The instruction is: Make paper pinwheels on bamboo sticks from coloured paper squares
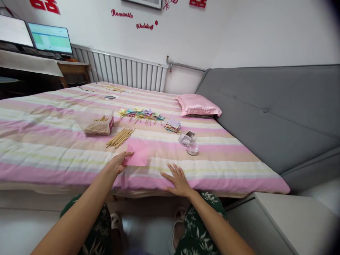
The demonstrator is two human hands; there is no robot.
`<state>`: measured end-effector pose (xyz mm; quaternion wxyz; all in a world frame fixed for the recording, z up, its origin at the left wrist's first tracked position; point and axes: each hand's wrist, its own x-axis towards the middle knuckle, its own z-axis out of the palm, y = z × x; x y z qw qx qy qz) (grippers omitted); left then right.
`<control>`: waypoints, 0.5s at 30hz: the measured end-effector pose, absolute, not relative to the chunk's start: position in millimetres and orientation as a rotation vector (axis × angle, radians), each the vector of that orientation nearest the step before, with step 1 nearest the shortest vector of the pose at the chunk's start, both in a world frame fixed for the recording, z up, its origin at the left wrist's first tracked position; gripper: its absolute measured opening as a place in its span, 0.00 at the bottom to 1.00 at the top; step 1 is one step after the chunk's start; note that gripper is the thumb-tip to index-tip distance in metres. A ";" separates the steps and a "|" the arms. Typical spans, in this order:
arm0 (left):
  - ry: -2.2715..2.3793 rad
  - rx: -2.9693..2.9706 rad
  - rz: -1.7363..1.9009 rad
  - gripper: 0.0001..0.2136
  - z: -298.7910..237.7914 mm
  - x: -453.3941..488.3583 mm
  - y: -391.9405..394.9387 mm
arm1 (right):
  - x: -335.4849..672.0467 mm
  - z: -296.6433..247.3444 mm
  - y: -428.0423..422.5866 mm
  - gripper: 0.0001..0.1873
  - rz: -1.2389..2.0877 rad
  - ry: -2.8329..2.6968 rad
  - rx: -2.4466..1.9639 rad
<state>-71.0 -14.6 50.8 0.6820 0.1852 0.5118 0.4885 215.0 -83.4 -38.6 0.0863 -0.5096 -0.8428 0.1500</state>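
My left hand (120, 162) pinches the left edge of a pink sheet of paper (139, 154) above the front of the striped bed (223, 166). Fingers spread, my right hand (177, 181) rests flat on the bedding near the front edge. Just beyond the paper lies a bundle of thin wooden sticks (120, 137). Several paper pinwheels (143, 115) on sticks lie in a row farther back. To their right is a stack of coloured paper (172, 125), with small clear containers (189, 141) in front of it.
A clear box (98, 126) with more sticks stands at the left. Farther back lie a small dark flat item (110, 97) and a pink pillow (198, 105). The grey headboard (268, 102) borders the right side; a pale cabinet (294, 219) stands near right.
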 end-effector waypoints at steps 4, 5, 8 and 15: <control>1.121 0.404 1.031 0.10 45.1 -60.6 -7.1 | 217.4 -33.1 -77.7 0.30 0.591 -2.372 -1.492; 1.111 0.405 1.036 0.09 44.8 -57.9 -3.0 | 220.3 -29.4 -73.4 0.27 0.647 -2.327 -1.465; 1.069 0.426 1.074 0.09 47.1 -50.8 12.4 | 233.5 -13.2 -51.2 0.24 0.918 -2.158 -1.286; 0.897 0.460 1.162 0.09 49.0 -38.2 38.0 | 227.2 2.9 31.2 0.31 0.666 -1.907 -1.536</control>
